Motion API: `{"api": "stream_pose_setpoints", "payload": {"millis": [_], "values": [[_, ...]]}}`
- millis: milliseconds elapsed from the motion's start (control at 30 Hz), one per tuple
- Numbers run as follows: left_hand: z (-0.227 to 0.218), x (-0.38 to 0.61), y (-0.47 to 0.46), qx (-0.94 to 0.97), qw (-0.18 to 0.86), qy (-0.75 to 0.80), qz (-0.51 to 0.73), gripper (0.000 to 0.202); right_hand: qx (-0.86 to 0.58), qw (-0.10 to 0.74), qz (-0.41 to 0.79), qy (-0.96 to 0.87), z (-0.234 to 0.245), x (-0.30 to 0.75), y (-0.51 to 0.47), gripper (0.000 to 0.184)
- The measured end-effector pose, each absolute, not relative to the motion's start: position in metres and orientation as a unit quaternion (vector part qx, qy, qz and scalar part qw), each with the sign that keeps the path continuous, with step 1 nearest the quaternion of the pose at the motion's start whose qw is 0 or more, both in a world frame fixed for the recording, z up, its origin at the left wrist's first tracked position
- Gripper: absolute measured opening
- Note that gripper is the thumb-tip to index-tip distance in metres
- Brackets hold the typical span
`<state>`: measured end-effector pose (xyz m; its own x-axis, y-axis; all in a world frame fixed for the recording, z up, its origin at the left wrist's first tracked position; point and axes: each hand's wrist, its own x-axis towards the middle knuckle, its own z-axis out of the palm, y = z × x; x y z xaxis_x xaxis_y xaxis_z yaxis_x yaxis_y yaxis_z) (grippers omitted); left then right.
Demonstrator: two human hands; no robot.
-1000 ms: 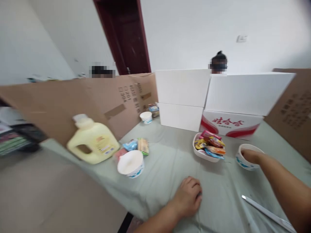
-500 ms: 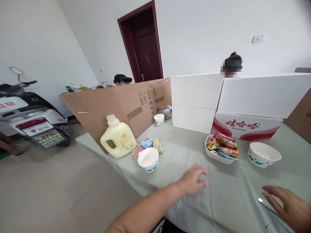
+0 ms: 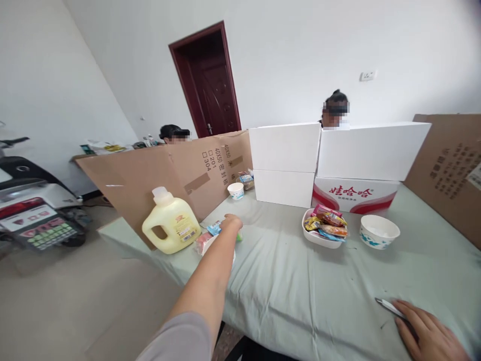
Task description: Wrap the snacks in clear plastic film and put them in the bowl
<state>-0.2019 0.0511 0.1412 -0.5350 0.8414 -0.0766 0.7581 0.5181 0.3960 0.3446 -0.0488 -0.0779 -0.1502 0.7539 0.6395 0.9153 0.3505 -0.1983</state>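
My left hand (image 3: 233, 221) reaches out over the snack packets beside the yellow jug (image 3: 173, 223). Its fingers point down and are mostly hidden, so a grip cannot be made out. A blue packet (image 3: 214, 228) and a pinkish one (image 3: 202, 242) lie near that hand. My forearm covers most of a white paper bowl (image 3: 233, 255). On the cloth at the right, my right hand (image 3: 428, 328) rests with its fingers stretched, over the rear part of a slim, white, pen-like tool (image 3: 387, 305). The tool's tip points left.
Wrapped snacks fill a white dish (image 3: 321, 241); a paper bowl (image 3: 379, 235) stands to its right. Farther back is a small paper cup (image 3: 236, 191). White boxes (image 3: 285, 185) and a cardboard sheet (image 3: 195, 170) wall the table. Two people sit behind them.
My left hand has moved from the middle of the table forward and left to the packets. My right hand has lowered onto the pen-like tool. The view has turned right.
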Motion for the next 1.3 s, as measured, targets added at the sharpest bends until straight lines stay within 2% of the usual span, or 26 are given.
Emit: {"api": "stream_pose_setpoints", "payload": {"millis": [100,233,300,433,567,633,733,800,867,1000,1300], "values": [[0.127,-0.173,0.065,0.494,0.150,0.849,0.115,0.035,-0.544,0.289,-0.130,-0.777,-0.067,0.343,-0.055,0.038],[0.104,-0.098,0.061,0.617,0.138,0.768,0.105,0.028,-0.561,0.267,-0.125,-0.774,-0.052,0.336,-0.063,0.038],[0.088,-0.057,0.040,0.696,0.110,0.699,0.121,0.024,-0.566,0.261,-0.123,-0.772,-0.047,0.333,-0.065,0.037],[0.046,0.000,-0.024,0.809,0.071,0.565,0.145,0.031,-0.567,0.261,-0.118,-0.772,-0.041,0.329,-0.068,0.035],[0.014,0.005,-0.072,0.881,-0.031,0.402,0.249,0.047,-0.569,0.260,-0.104,-0.773,-0.039,0.329,-0.069,0.034],[0.005,-0.007,-0.083,0.869,-0.083,0.364,0.325,0.048,-0.570,0.260,-0.099,-0.773,-0.038,0.330,-0.069,0.033],[-0.003,-0.030,-0.086,0.775,-0.122,0.463,0.412,0.048,-0.570,0.257,-0.096,-0.774,-0.037,0.330,-0.069,0.032],[-0.007,-0.042,-0.084,0.705,-0.081,0.564,0.423,0.055,-0.569,0.255,-0.092,-0.776,-0.035,0.322,-0.071,0.032],[-0.010,-0.045,-0.081,0.687,-0.029,0.599,0.410,0.056,-0.561,0.259,-0.077,-0.783,-0.030,0.306,-0.074,0.032],[-0.010,-0.024,-0.082,0.731,0.001,0.556,0.395,0.038,-0.538,0.259,-0.029,-0.801,-0.018,0.254,-0.080,0.033],[-0.016,0.024,-0.094,0.808,-0.080,0.484,0.325,0.048,-0.542,0.241,-0.028,-0.805,-0.012,0.216,-0.089,0.034]]}}
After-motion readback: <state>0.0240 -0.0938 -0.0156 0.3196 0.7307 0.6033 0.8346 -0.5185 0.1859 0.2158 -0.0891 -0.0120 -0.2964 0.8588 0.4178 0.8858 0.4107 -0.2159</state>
